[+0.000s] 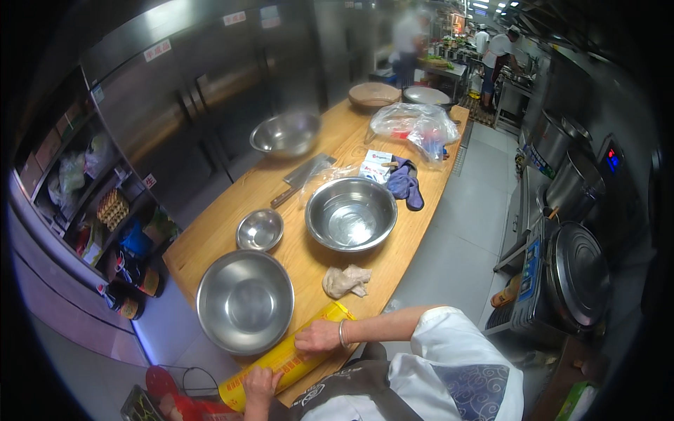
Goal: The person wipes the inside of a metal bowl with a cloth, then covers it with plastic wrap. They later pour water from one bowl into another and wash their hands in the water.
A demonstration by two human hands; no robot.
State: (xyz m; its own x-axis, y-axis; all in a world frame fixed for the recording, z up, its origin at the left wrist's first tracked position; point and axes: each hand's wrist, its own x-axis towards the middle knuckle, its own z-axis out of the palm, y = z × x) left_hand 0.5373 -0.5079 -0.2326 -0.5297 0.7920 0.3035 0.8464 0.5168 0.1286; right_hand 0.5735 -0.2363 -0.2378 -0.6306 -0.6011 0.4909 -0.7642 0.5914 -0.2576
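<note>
A long yellow roll (297,369), which looks like packaged cling film and bears red printing, lies slantwise at the table's near edge. My left hand (260,387) grips its near left end. Further up the roll, my right hand (318,339) is closed over its top, with a bracelet on the wrist. A wide stainless steel bowl (245,302) stands just beyond the roll. Farther off are a small steel bowl (259,230) and another large one (351,214). A crumpled beige cloth (346,281) lies beyond the roll's far end.
On the wooden table (226,221) lie a cleaver (303,179), a purple cloth (404,181) and a clear plastic bag (416,126). Another steel bowl (286,134) sits at the left edge. Steel refrigerators (210,100) line the left; pots (574,184) stand right. Several people work far back.
</note>
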